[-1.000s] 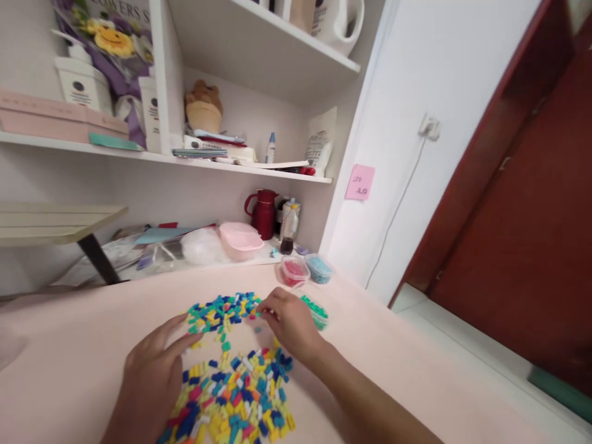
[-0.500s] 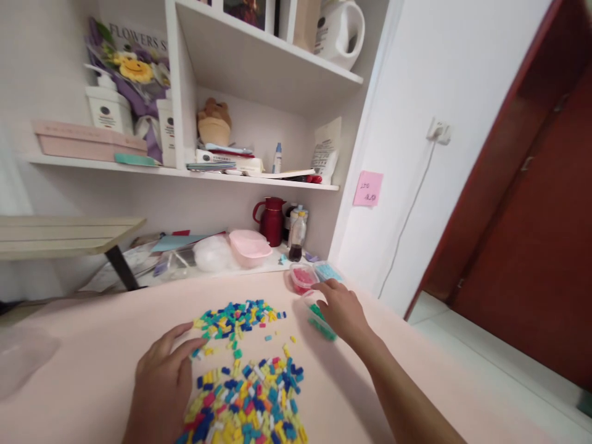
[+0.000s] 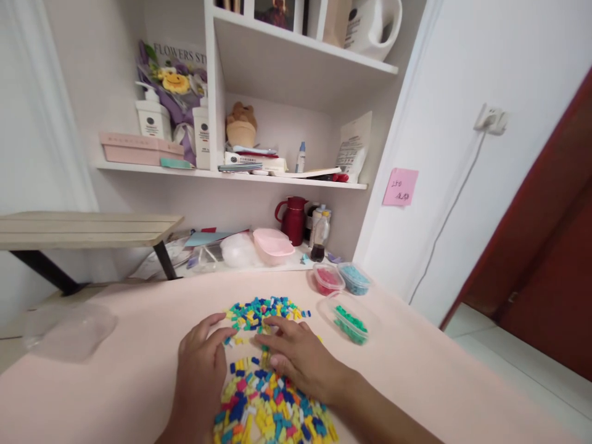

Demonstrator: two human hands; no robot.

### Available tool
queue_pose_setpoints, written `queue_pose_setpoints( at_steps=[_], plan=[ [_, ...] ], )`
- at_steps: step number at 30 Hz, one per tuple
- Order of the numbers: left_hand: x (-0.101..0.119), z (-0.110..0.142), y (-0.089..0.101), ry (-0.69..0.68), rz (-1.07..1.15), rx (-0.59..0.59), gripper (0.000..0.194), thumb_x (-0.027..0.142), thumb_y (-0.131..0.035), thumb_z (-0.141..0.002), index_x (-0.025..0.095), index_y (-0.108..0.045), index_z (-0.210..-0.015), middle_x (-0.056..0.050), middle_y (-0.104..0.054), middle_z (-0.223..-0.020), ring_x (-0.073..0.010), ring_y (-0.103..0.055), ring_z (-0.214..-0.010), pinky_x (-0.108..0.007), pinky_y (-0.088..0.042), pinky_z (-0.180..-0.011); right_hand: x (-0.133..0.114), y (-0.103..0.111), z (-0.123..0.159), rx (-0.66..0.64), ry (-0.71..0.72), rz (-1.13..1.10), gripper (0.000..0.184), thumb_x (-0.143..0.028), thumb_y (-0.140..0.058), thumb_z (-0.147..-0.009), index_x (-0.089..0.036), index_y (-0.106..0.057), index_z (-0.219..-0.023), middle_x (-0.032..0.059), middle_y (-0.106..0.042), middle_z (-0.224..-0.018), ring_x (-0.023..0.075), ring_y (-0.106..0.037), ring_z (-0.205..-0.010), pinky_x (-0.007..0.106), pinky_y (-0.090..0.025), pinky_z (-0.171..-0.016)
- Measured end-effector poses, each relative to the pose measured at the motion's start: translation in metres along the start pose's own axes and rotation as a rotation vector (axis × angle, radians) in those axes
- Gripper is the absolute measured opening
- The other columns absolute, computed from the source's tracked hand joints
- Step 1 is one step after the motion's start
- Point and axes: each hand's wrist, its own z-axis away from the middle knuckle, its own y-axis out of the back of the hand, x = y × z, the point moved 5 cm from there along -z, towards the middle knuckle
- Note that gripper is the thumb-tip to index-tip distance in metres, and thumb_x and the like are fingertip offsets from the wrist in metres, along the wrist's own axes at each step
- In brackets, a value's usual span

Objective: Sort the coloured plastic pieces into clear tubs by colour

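Many small coloured bricks [image 3: 268,407] lie in a pile on the pale pink table [image 3: 139,370], with a smaller heap [image 3: 263,308] just beyond. My left hand [image 3: 201,370] rests flat on the pile's left edge, fingers stretched toward the far heap. My right hand [image 3: 296,354] lies on the bricks between the two heaps, fingers spread and pointing left, nothing gripped. A clear tub of green bricks [image 3: 350,322] stands to the right of my right hand. Behind it are a tub of red bricks [image 3: 327,279] and a tub of blue bricks [image 3: 355,277].
A clear plastic lid [image 3: 69,330] lies at the table's left. Behind the table a low shelf holds a pink box [image 3: 272,243], a red jug [image 3: 293,221] and a bottle [image 3: 320,234]. A wooden bench [image 3: 83,228] juts in from the left.
My right hand has come back left from the green tub onto the bricks. The view has shifted left, and my left hand has stayed on the pile.
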Motion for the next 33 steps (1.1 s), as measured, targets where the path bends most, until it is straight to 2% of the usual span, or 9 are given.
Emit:
queue_pose_setpoints(
  at_steps=[4, 7, 10, 14, 17, 19, 23, 28, 33],
  plan=[
    [-0.001, -0.002, 0.006, 0.057, -0.034, 0.021, 0.042, 0.012, -0.038, -0.082, 0.027, -0.077, -0.081, -0.005, -0.072, -0.111, -0.0255, -0.066, -0.106, -0.048, -0.045, -0.095, -0.004, 0.001, -0.001, -0.03, 0.003, 0.047, 0.036, -0.044, -0.041, -0.101, -0.036, -0.06, -0.13, 0.0039, -0.058, -0.136, 0.0263, -0.054, -0.115, 0.045, -0.038, -0.098],
    [-0.007, -0.004, 0.008, 0.132, -0.06, 0.036, 0.04, 0.013, -0.038, -0.082, 0.026, -0.076, -0.079, -0.006, -0.072, -0.11, -0.0267, -0.066, -0.104, -0.049, -0.045, -0.095, 0.004, 0.005, 0.0, -0.003, -0.044, 0.028, 0.033, -0.04, -0.043, -0.1, -0.032, -0.064, -0.125, 0.004, -0.061, -0.133, 0.0261, -0.055, -0.114, 0.045, -0.037, -0.099],
    [-0.015, -0.004, 0.009, 0.195, -0.061, 0.045, 0.039, 0.014, -0.039, -0.082, 0.025, -0.075, -0.081, -0.006, -0.072, -0.111, -0.0265, -0.066, -0.105, -0.047, -0.046, -0.095, 0.02, 0.011, 0.003, 0.06, -0.087, -0.05, 0.033, -0.036, -0.043, -0.1, -0.03, -0.066, -0.123, 0.0045, -0.064, -0.129, 0.0254, -0.056, -0.115, 0.044, -0.038, -0.101],
    [-0.016, -0.004, 0.013, 0.241, -0.059, 0.047, 0.036, 0.015, -0.04, -0.081, 0.025, -0.075, -0.084, -0.006, -0.07, -0.112, -0.0256, -0.065, -0.106, -0.044, -0.046, -0.095, 0.043, 0.015, 0.003, 0.205, -0.135, -0.207, 0.032, -0.027, -0.042, -0.099, -0.026, -0.068, -0.118, 0.0058, -0.068, -0.118, 0.0202, -0.061, -0.108, 0.034, -0.045, -0.096],
    [-0.017, -0.004, 0.02, 0.363, -0.108, 0.017, 0.035, 0.016, -0.04, -0.082, 0.024, -0.074, -0.09, -0.008, -0.066, -0.116, -0.0287, -0.063, -0.11, -0.047, -0.046, -0.093, 0.057, 0.011, 0.002, 0.268, -0.228, -0.144, 0.026, -0.023, -0.051, -0.094, -0.024, -0.071, -0.111, 0.0064, -0.07, -0.109, 0.0211, -0.063, -0.101, 0.034, -0.046, -0.092],
    [-0.02, -0.005, 0.024, 0.464, -0.132, -0.027, 0.036, 0.016, -0.039, -0.083, 0.023, -0.073, -0.094, -0.009, -0.064, -0.115, -0.0291, -0.062, -0.109, -0.047, -0.045, -0.092, 0.059, 0.005, 0.001, 0.236, -0.251, -0.079, 0.024, -0.022, -0.056, -0.091, -0.025, -0.072, -0.108, 0.0054, -0.071, -0.108, 0.0217, -0.062, -0.101, 0.034, -0.044, -0.093],
    [-0.033, -0.003, 0.023, 0.648, -0.078, -0.111, 0.036, 0.016, -0.039, -0.083, 0.022, -0.071, -0.097, -0.009, -0.061, -0.116, -0.0244, -0.065, -0.096, -0.039, -0.048, -0.086, 0.055, -0.002, 0.0, 0.147, -0.282, 0.02, 0.026, -0.02, -0.062, -0.086, -0.028, -0.072, -0.109, 0.0033, -0.07, -0.111, 0.0222, -0.061, -0.105, 0.035, -0.04, -0.093],
    [-0.042, -0.001, 0.012, 0.64, 0.046, -0.142, 0.029, 0.021, -0.041, -0.082, 0.023, -0.067, -0.096, -0.007, -0.068, -0.112, -0.026, -0.066, -0.099, -0.038, -0.049, -0.085, 0.053, -0.003, -0.002, 0.138, -0.299, 0.043, 0.024, -0.019, -0.061, -0.086, -0.029, -0.074, -0.104, 0.0036, -0.07, -0.11, 0.0227, -0.06, -0.105, 0.035, -0.039, -0.093],
    [-0.042, 0.001, 0.001, 0.611, 0.251, -0.166, 0.034, 0.023, -0.039, -0.078, 0.023, -0.067, -0.097, -0.004, -0.073, -0.094, -0.0202, -0.07, -0.075, -0.035, -0.052, -0.076, 0.059, -0.006, -0.006, 0.175, -0.291, -0.032, 0.019, -0.021, -0.065, -0.084, -0.026, -0.076, -0.099, 0.0044, -0.071, -0.106, 0.0226, -0.06, -0.102, 0.033, -0.04, -0.092]
  ],
)
